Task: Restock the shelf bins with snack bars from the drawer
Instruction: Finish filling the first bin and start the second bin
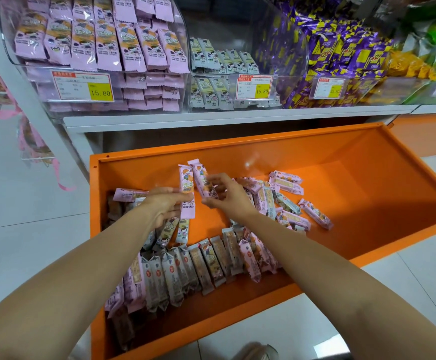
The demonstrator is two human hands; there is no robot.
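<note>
While the left hand (163, 207) pinches one pink bar (187, 183) and the right hand (228, 197) a second pink bar (200, 175) above the near orange drawer (289, 152), either slick wrapper could slip back (or end up in the far grey-bar bin (237, 35), not the pink bin (33, 81)).

Bright, even light; edges warped, hands blurred

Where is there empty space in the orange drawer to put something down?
In the drawer, the right half is bare, between the scattered bars and the right wall. A bare strip also runs along the back wall. The left and front are crowded with a row of bars.
</note>
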